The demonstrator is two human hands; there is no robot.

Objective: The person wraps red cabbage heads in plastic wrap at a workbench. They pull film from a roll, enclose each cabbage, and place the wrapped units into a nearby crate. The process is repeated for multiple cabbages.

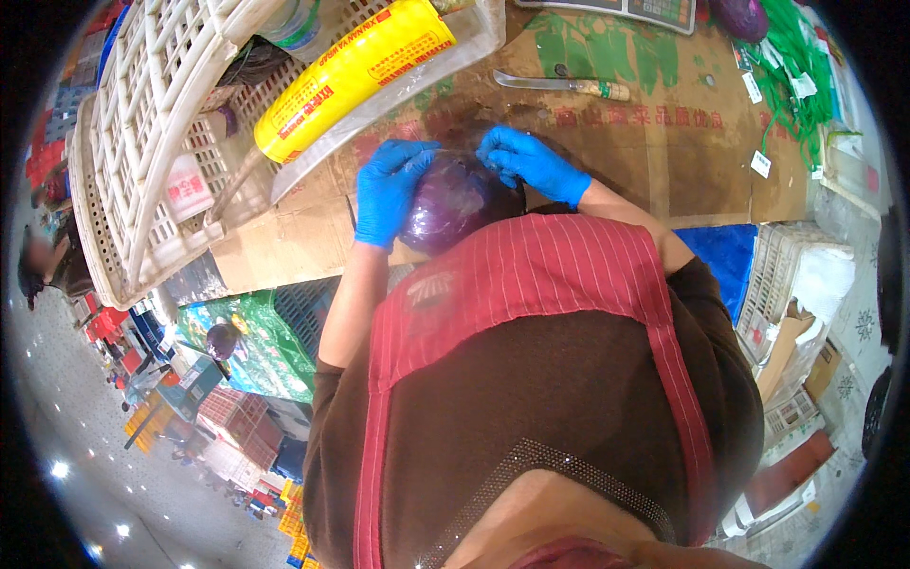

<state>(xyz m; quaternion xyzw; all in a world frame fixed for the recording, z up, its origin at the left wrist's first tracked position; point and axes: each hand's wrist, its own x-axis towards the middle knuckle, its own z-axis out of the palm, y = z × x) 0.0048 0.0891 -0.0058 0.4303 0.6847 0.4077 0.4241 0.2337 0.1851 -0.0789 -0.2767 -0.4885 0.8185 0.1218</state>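
Close in front of the apron is a round purple cabbage [455, 203], its surface glossy under clear plastic film [466, 167]. My left hand [391, 188], in a blue glove, lies along the cabbage's left side with its fingertips pinching the film near the top. From the far right side, my right hand [533, 163], also gloved in blue, has bent fingers gathered on the film. The cabbage hides some of the fingertips. Beyond the left hand, a yellow roll of plastic wrap [355, 82] rests across a white plastic crate [153, 128].
A curved knife with a wooden handle [601, 87] lies on the cardboard-covered table [711, 171]. At the back are a scale [640, 11] and another purple cabbage [739, 18]. Green tagged ties [800, 92] hang at the right, above a white crate [771, 263].
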